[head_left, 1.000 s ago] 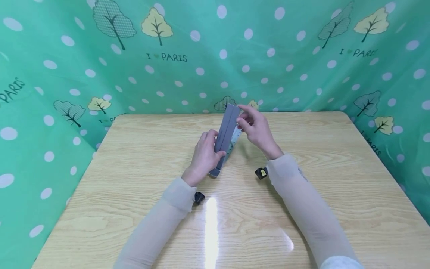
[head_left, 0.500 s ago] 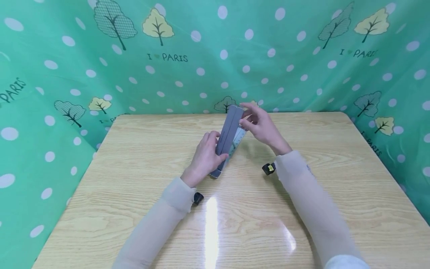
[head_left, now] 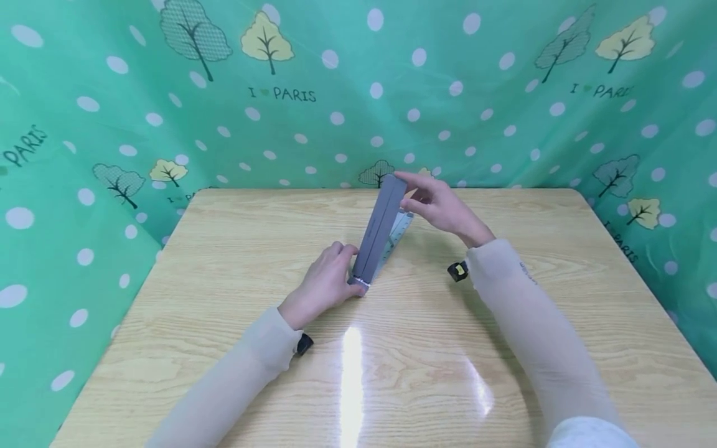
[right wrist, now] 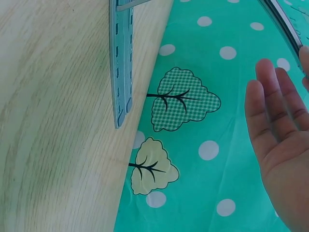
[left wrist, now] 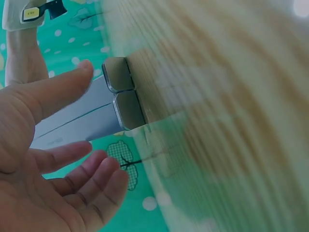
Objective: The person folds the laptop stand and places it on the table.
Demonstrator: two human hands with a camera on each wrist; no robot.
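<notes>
Grey folding stand (head_left: 378, 231) sits mid-table on the wooden table (head_left: 224, 249), toward the far edge, tilted: near end down on the tabletop, far end raised up toward the backdrop. It reads as two long grey bars side by side, with a paler notched strip (head_left: 399, 229) lying flat on the table just right of and under the raised part. Left hand (head_left: 325, 283) is at the near end, fingers lying along the left side of the stand by its foot; the left wrist view shows the palm open and the fingers loose (left wrist: 72, 164), thumb stretched toward the two grey end caps (left wrist: 123, 99), no closed grip visible, so call it relaxed and touching or just beside, not clamped. Right hand (head_left: 439, 202) is at the raised far end, fingertips at the top edge of the stand; head view shows the fingers gently bent over the tip, contact looks light. The right wrist view shows that palm open with straight fingers (right wrist: 277, 121) and nothing in it; the notched strip (right wrist: 120, 58) shows there lying along the table edge. Can't tell if the right fingertips actually pinch the top or only rest on it. Small black wrist cameras (head_left: 458, 270) are strapped on both sleeves. Green polka-dot backdrop (head_left: 504, 93) with tree prints behind and around the table.
</notes>
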